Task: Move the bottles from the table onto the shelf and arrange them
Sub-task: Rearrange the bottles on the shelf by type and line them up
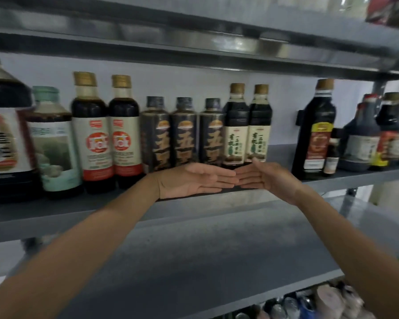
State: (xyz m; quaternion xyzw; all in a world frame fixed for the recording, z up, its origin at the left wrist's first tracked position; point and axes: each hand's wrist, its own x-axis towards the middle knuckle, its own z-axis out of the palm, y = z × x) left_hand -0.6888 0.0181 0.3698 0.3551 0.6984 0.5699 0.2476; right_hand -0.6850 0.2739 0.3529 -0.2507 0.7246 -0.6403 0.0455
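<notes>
A row of dark sauce bottles stands upright on the grey shelf (55, 217). Three black-labelled bottles with gold characters (184, 134) stand in the middle, and two cream-labelled bottles (247, 125) are right of them. My left hand (194, 180) lies flat and open, palm up, in front of the black bottles' bases. My right hand (267, 176) is flat and open too, by the cream bottles' bases. The fingertips of both hands meet. Neither hand holds a bottle.
Two red-and-white labelled bottles (106, 127), a pale green bottle (53, 143) and a large jug (5, 139) fill the left. A tall dark bottle (316, 132) and jugs (378, 132) stand at the right. Another grey shelf (194, 268) lies below.
</notes>
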